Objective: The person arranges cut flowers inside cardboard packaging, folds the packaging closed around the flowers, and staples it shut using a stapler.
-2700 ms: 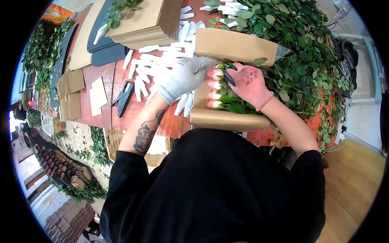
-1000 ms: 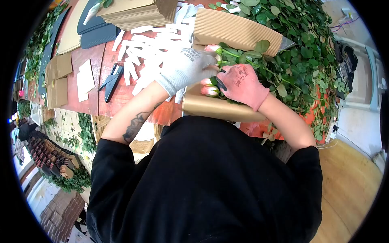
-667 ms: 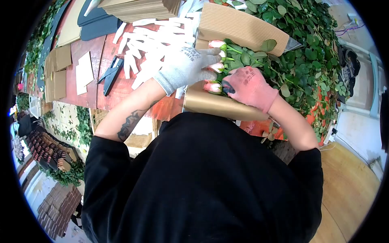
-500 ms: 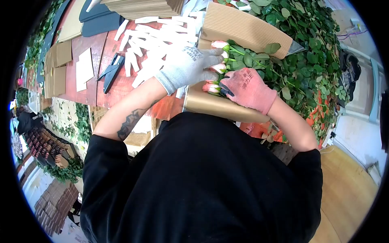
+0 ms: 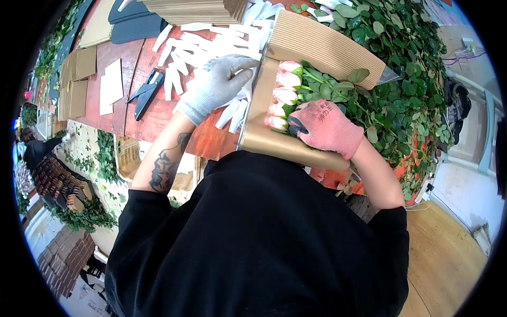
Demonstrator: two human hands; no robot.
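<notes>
And the left hand (image 5: pixel 221 82) is away! Half a second ago its grey-gloved fingers reached right over the flower heads; now it has pulled back to the left, thumb spread apart from the extended fingers, nothing visibly pinched between them. It's above the white sleeves (image 5: pixel 198 45) scattered on the red worktop (image 5: pixel 214 143), fingertips just beside the wrapper's left edge.

That retreat opens up the pink roses (image 5: pixel 285 95): five heads on show in a neat column, where a moment ago only some peeked out around the glove. They lie inside the gold-lined cardboard wrapper (image 5: pixel 261 113), heads to the left, leafy stems running off to the right, below the raised corrugated flap (image 5: pixel 325 45).

Over to the right hand (image 5: pixel 297 127), pink glove, dark fingertips: it has stayed at the lower end of the row, fingers curled in close beside the lowest bloom. Whether it's actually pinching a stem, I can't tell; the glove hides it.

Off to the left, the black stapler (image 5: pixel 148 94) sits well apart, and green foliage (image 5: pixel 393 68) heaps up beyond the wrapper.
</notes>
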